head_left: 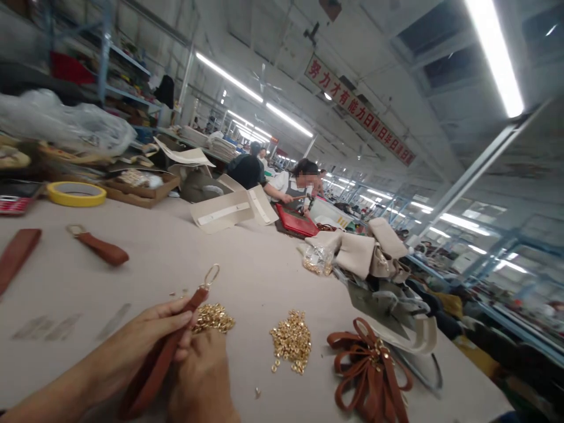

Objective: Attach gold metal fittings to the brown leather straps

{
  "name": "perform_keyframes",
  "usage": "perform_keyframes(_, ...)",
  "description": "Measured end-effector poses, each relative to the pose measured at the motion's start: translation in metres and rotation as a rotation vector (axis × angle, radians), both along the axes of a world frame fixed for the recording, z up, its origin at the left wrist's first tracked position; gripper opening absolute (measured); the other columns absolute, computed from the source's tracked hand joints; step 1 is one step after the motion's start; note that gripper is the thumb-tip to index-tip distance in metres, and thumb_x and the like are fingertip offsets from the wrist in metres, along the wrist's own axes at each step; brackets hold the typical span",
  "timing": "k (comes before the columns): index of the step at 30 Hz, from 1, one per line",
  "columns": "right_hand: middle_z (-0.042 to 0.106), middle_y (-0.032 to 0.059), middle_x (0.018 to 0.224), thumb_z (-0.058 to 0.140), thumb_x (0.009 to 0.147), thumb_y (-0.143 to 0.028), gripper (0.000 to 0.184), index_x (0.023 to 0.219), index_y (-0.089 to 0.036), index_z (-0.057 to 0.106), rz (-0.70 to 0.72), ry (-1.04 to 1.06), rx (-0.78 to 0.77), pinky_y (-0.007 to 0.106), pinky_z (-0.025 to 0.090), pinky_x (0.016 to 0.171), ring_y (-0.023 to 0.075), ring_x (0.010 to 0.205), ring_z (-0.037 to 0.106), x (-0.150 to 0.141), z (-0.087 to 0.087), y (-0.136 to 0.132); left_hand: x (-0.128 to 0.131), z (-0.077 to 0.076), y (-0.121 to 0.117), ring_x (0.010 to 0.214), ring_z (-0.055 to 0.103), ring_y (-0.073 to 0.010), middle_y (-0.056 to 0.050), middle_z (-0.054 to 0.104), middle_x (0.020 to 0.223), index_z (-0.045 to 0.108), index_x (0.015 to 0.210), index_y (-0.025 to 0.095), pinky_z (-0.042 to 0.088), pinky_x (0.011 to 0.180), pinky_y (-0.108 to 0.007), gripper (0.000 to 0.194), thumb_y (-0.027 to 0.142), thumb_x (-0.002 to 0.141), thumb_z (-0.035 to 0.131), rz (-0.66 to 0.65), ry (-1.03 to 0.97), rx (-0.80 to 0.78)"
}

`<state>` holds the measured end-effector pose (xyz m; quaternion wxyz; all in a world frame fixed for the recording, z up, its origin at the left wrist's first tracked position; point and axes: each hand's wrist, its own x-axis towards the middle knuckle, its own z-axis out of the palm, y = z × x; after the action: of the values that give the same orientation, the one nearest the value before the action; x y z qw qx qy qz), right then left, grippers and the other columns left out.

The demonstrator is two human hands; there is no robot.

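A brown leather strap (pixel 161 361), folded into a loop, slants up over the table with an oval gold ring (pixel 212 275) at its upper end. My left hand (pixel 165 320) is closed on it, thumb on top, just below the metal end. Against the strap's right side is my right hand (pixel 200 370), its fingers curled in and touching the leather; its fingertips are partly hidden. Right behind the hands lies a pile of small gold metal pieces (pixel 215 317). To the right is a second pile of small gold rings (pixel 291 342).
A bundle of brown looped straps (pixel 372 376) lies at the right. Another strap (pixel 103 248), yellow tape (pixel 76 194) and a cardboard box (pixel 147 197) sit at the left. Beige bag pieces (pixel 355 252) are heaped along the right edge. A co-worker (pixel 293 188) stands beyond the table.
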<state>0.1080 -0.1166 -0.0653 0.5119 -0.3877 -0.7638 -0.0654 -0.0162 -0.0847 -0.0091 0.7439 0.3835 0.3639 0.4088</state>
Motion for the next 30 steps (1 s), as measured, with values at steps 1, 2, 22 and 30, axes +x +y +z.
perform_keyframes(1, 0.067, 0.0063, 0.088, 0.047, 0.083, -0.009, 0.023, 0.093, -0.017, 0.065, 0.035, 0.078, -0.047, 0.035, 0.046, 0.073, 0.0222, 0.081, 0.059, 0.003, 0.003, -0.003, -0.001, 0.004, -0.003, 0.062, 0.052, -0.0117, 0.003, 0.057, 0.07, 0.063, 0.1, 0.019, 0.046, 0.059, -0.021, 0.049, 0.047, 0.066, 0.084, -0.026, -0.038, 0.021)
perform_keyframes(2, 0.068, 0.0054, 0.085, 0.046, 0.084, -0.011, 0.023, 0.09, -0.018, 0.067, 0.058, 0.162, -0.121, 0.035, 0.045, 0.072, 0.0217, 0.08, 0.059, 0.007, 0.005, -0.006, -0.003, 0.007, -0.005, 0.06, 0.05, -0.011, 0.003, 0.055, 0.067, 0.064, 0.097, 0.018, 0.044, 0.058, -0.02, 0.043, 0.05, 0.072, 0.079, -0.043, -0.052, 0.052)
perform_keyframes(22, 0.068, 0.0053, 0.067, 0.087, 0.071, -0.038, 0.03, 0.082, -0.014, 0.073, 0.499, 1.165, -0.793, 0.027, 0.054, 0.06, 0.0155, 0.06, 0.061, 0.033, 0.031, -0.011, 0.002, 0.01, -0.015, 0.044, 0.045, -0.0101, 0.002, 0.053, 0.057, 0.066, 0.093, 0.014, 0.038, 0.041, -0.018, 0.05, 0.061, 0.089, 0.048, -0.151, 0.412, 0.426)
perform_keyframes(30, 0.066, 0.0042, 0.064, 0.085, 0.073, -0.035, 0.027, 0.082, -0.013, 0.072, 0.523, 1.147, -0.805, 0.024, 0.05, 0.059, 0.0131, 0.057, 0.058, 0.033, 0.032, -0.011, 0.004, 0.016, -0.02, 0.042, 0.044, -0.0095, 0.003, 0.051, 0.052, 0.062, 0.092, 0.016, 0.035, 0.04, -0.016, 0.05, 0.063, 0.091, 0.045, -0.236, 0.407, 0.415)
